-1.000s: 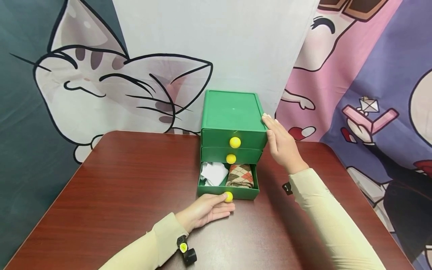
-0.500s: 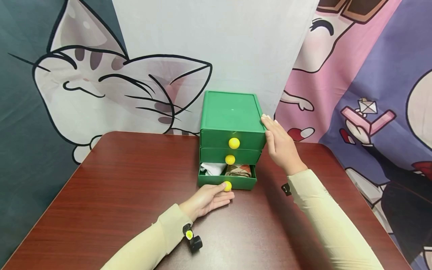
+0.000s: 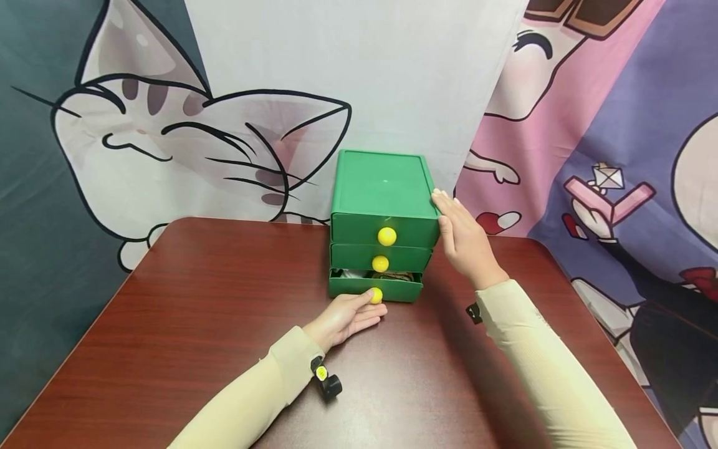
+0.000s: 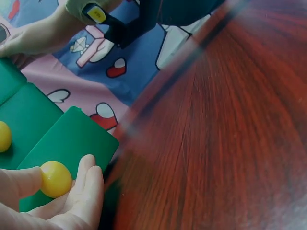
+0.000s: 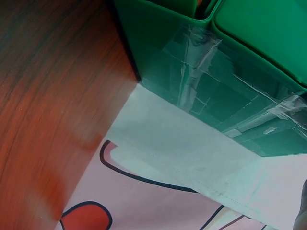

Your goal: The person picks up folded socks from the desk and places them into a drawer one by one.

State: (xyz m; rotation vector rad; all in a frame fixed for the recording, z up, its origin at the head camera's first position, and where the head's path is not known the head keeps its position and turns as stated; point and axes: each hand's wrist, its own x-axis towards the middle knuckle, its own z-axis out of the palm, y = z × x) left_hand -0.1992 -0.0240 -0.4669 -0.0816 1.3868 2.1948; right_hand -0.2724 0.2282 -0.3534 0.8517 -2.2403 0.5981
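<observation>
A small green drawer cabinet [image 3: 381, 184] with yellow ball knobs stands at the back of the table. Its bottom drawer [image 3: 401, 290] sticks out slightly, with strips of white cloth [image 3: 352, 273] and patterned cloth [image 3: 395, 275] showing inside. My left hand [image 3: 344, 318] holds this drawer's yellow knob [image 4: 56, 179] between thumb and fingers, the other fingers stretched out below it. Against the cabinet's upper right side rests my right hand [image 3: 465, 240], fingers straight. The two upper drawers are closed.
The reddish-brown table [image 3: 241, 299] reaches back to a printed cloth backdrop [image 3: 421, 75]. Clear tape [image 5: 196, 67] runs along the cabinet's side in the right wrist view. Each wrist carries a small black camera [image 3: 331, 386].
My left hand has moved away from me, pushing the bottom drawer most of the way in and hiding much of the cloth. The right hand stays at the cabinet's side.
</observation>
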